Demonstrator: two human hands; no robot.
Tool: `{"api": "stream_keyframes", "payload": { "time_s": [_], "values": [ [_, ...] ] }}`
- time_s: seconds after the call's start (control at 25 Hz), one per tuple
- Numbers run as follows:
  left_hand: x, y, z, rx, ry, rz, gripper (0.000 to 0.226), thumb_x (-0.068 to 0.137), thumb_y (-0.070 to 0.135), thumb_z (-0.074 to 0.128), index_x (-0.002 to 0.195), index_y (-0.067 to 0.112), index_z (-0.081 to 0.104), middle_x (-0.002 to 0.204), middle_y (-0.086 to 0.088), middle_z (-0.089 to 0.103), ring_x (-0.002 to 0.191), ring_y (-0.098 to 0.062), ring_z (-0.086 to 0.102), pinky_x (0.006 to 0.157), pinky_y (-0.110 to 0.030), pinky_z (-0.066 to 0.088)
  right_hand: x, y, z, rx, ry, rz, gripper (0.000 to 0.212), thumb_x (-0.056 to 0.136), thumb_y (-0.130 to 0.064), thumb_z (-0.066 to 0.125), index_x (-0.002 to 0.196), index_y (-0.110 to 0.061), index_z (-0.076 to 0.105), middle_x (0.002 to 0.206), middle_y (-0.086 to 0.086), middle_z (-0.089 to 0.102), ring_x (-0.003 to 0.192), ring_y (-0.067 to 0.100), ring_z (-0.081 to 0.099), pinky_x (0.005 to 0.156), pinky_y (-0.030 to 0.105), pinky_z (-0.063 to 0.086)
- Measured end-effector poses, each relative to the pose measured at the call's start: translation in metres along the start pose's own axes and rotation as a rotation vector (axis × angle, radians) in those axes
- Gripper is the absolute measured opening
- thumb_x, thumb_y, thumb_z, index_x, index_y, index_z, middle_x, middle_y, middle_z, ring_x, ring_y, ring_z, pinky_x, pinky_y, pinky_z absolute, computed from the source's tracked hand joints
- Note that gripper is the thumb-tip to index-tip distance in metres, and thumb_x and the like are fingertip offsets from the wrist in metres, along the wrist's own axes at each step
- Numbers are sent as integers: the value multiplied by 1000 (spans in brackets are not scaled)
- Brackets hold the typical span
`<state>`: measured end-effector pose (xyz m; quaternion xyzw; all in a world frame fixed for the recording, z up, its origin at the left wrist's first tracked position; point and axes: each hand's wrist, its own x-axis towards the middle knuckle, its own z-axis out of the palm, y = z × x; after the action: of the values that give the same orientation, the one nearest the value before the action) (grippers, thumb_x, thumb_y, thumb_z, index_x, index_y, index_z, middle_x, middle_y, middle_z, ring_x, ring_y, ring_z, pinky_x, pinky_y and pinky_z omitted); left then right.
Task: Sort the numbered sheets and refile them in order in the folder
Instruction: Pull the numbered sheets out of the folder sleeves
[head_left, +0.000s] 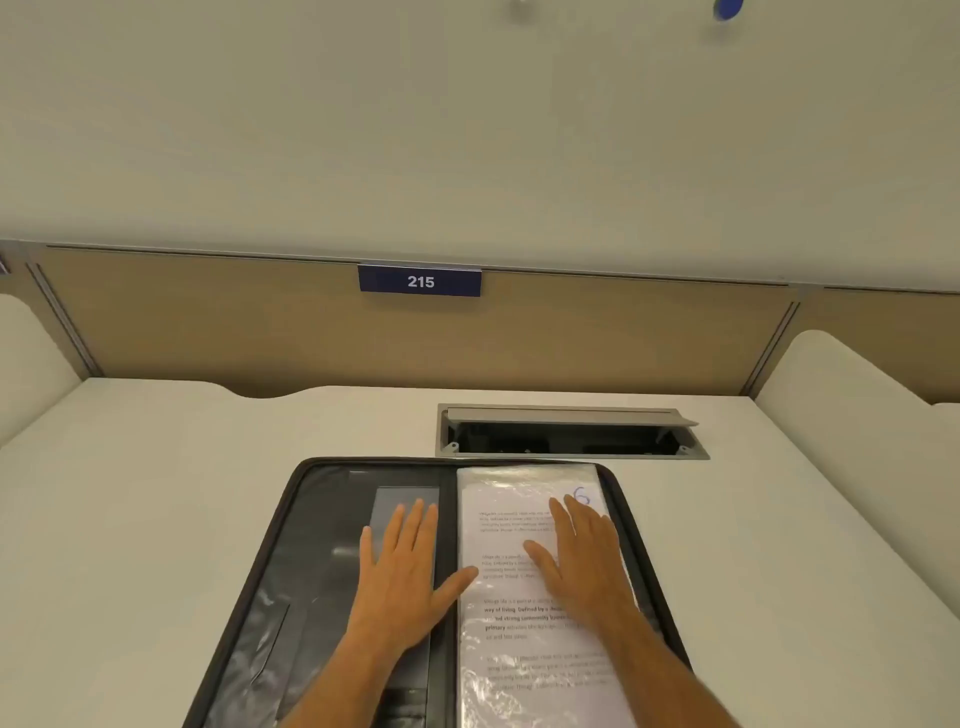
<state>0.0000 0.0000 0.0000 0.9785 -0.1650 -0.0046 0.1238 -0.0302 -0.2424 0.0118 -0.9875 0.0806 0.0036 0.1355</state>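
Both hands flat, palms down, fingers spread, gripping nothing. Left hand rests on the dark inner left cover of the folder, near the spine; its thumb reaches right across the spine and touches the left edge of the top sheet. Right hand lies flat on that sheet, fingertips pointing far, just short of a handwritten blue "6" at the sheet's far right corner. Hands are apart, one on each half of the folder.

The sheet sits in a glossy clear sleeve on the folder's right half; printed text blocks are visible but too blurred to read. More sleeves seem stacked under it, count unclear.

The folder lies open on the white surface, centred and near the person, its near edge cut off by the frame. Just beyond its far right corner: open cable hatch set in the surface. On the far partition, a blue plate reading "215".
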Motion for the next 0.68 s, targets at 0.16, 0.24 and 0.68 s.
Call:
{"api": "stream_keyframes", "payload": {
  "time_s": [0.16, 0.24, 0.68],
  "values": [
    [27, 6, 3, -26, 11, -1, 119, 63, 93, -17, 159, 25, -6, 167, 6, -10, 147, -13, -23, 117, -50, -16, 43, 6, -19, -5, -7, 41, 80, 93, -74, 13, 156, -26, 24, 165, -1, 21, 153, 21, 17, 126, 42, 9],
    [41, 9, 7, -32, -21, -5, 122, 60, 93, -20, 160, 24, -5, 167, 7, -10, 151, -15, -18, 119, -49, -15, 65, 10, -21, -47, 5, 31, 57, 104, -51, 33, 155, -27, 26, 164, -3, 24, 152, 19, 19, 125, 38, 9],
    [60, 3, 46, 55, -12, 14, 77, 91, 79, 33, 142, 26, 55, 148, -6, 52, 136, -30, 49, 110, -55, 15, 123, 19, -19, -149, -54, 20, 44, 105, -35, 46, 148, -23, 43, 155, -2, 40, 144, 19, 35, 124, 35, 13]
  ]
}}
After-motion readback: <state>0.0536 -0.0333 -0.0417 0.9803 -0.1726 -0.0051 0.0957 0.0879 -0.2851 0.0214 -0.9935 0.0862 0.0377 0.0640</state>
